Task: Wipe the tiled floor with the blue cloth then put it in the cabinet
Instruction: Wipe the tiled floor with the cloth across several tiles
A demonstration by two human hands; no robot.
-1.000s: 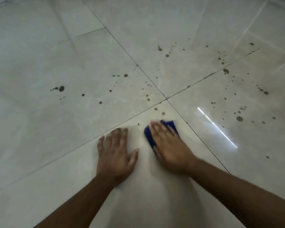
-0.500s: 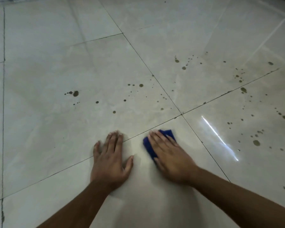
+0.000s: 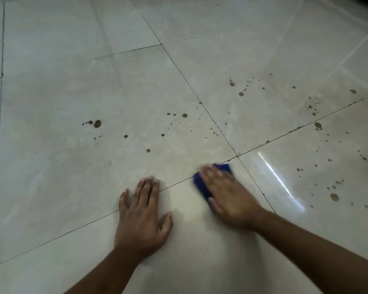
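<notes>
Two bare hands are laid on the tiled floor (image 3: 72,177). The right hand (image 3: 227,194) is pressed flat on the blue cloth (image 3: 201,184), fingers straight and motion-blurred; the cloth is mostly covered, with blue seen past the fingertips and along the thumb side. The cloth is placed just near of the grout cross (image 3: 237,155), where four tiles meet, touching the grout line that runs from it toward the left hand. The left hand (image 3: 141,217) is spread palm-down on the bare tile, well to the near left of the grout cross, fingers straight, thumb out, nothing held; its fingertips are over that same grout line. Brown spots (image 3: 97,123) are scattered on the tiles left of, beyond and right of the grout cross; one larger drop (image 3: 334,197) is seen on the tile to its right. A bright streak of reflected light (image 3: 278,179) is seen just right of the grout cross. No writing, label or brand can be read anywhere.
</notes>
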